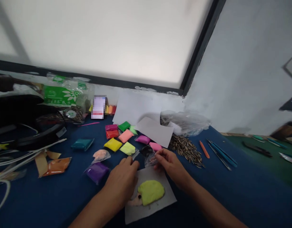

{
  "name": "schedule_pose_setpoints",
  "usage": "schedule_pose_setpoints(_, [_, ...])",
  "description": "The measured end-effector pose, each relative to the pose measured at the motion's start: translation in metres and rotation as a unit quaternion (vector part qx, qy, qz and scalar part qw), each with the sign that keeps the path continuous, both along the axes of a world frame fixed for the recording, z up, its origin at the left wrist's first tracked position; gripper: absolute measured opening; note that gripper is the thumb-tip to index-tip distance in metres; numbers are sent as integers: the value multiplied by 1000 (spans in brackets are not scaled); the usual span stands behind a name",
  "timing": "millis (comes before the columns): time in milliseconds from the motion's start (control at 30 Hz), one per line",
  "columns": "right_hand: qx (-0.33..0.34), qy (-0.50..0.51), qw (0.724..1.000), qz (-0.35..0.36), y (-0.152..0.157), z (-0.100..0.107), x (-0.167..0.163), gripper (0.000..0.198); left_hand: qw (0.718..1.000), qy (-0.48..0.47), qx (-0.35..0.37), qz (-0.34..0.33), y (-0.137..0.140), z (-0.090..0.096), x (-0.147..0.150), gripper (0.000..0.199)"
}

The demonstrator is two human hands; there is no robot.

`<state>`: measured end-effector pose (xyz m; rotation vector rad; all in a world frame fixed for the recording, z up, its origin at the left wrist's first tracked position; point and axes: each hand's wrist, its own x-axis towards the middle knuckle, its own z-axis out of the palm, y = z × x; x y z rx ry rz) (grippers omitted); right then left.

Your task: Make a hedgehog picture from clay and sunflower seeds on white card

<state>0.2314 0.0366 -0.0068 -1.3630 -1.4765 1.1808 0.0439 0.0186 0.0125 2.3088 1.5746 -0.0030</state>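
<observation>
My right hand (166, 161) pinches the edge of a small clear plastic bag (150, 158) with a black lump, apparently clay, in it. Curled above the paper's left side, my left hand (125, 177) is closed; a strip of clear plastic (135, 154) shows at its fingertips, and what it grips is hidden. Between and below both hands lies a white sheet (133, 217). On it is a flat yellow-green clay shape (151, 192) like a hedgehog body, with a pale pink pointed snout (135, 200) and a black dot for an eye. Short drawn legs show beneath it.
Several coloured clay packets, such as a yellow one (113, 144) and a purple one (97, 172), lie beyond and left. Striped sunflower seeds (186, 150) are heaped at right, near an orange stick (204, 149) and blue tweezers (223, 153). A phone (98, 107) stands behind. White cables (8, 164) lie left.
</observation>
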Motion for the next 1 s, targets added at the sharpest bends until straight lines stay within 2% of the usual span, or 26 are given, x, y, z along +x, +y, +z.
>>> schedule_pose_setpoints(167, [10, -34, 999, 34, 18, -1, -13, 16, 1000, -11, -29, 6, 2, 2, -3, 20])
schedule_pose_setpoints(267, [30, -88, 994, 52, 30, -2, -18, 25, 999, -30, -23, 3, 3, -1, -4, 18])
schedule_pose_setpoints(367, [78, -161, 982, 58, 36, 1, -20, 35, 999, -33, -6, 0, 7, -4, -5, 23])
schedule_pose_setpoints(500, [141, -261, 953, 57, 30, 9, -18, 36, 1000, -12, 25, -12, 12, -4, -4, 31])
schedule_pose_setpoints(700, [167, -365, 914, 59, 14, 18, -10, 42, 999, -8, 29, -12, 13, -7, -5, 31])
schedule_pose_setpoints(867, [159, -425, 888, 80, 1, 20, -5, 19, 1000, -13, 21, 6, 12, -10, -7, 32])
schedule_pose_setpoints(1000, [149, -450, 876, 91, -8, 18, -5, 17, 999, -32, 40, 8, 12, -10, -8, 30])
